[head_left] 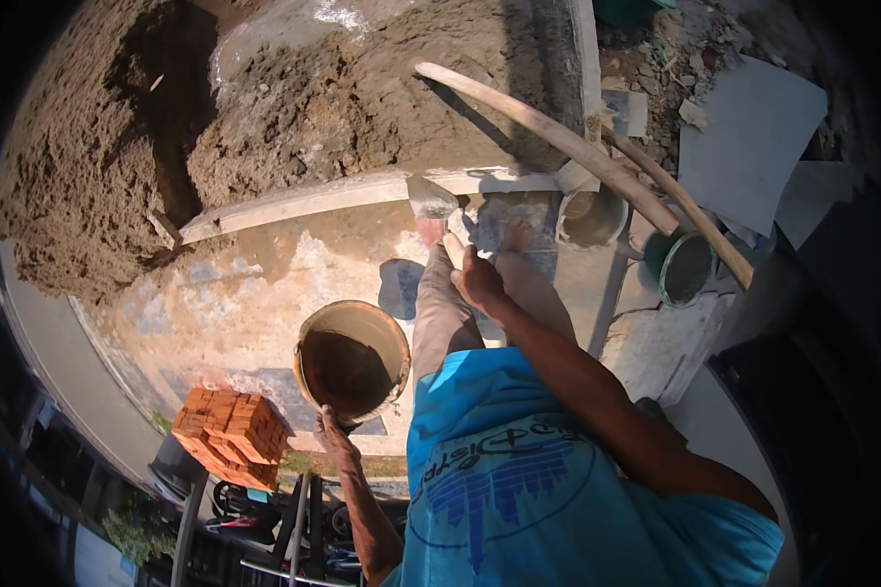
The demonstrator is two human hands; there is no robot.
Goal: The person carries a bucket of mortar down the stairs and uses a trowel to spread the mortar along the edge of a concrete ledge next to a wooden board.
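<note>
Head view, as I observe from beside the worker: both bare hands are engaged with tools. The left hand (338, 437) is at the near rim of a round, tan-brown bucket with a deep, shaded interior (353, 328). Its fingers are curled around that rim, pinching the wall. The bucket is positioned to the left of the worker's legs, mouth facing up toward the camera; its contents are too dark to identify.

The right hand (482, 285) is in front of the blue shirt (519, 450). Its fingers are wrapped around the pale wooden handle of a trowel with a flat, grey metal blade (431, 198). The blade points away from the worker, just beyond one bare foot (431, 231). In this view it overlaps a long, pale, straight edging strip (303, 210); I cannot tell whether the two touch.

Beyond the strip lies a rough, brown-grey heap of loose material (308, 122). A long, curved, light wooden pole (538, 122) extends over the strip at right. Near its lower end stand a grey, round bucket (592, 217) and a green-rimmed, round bucket (686, 269). A stack of orange-red rectangular bricks (230, 437) is located left of the left hand.
</note>
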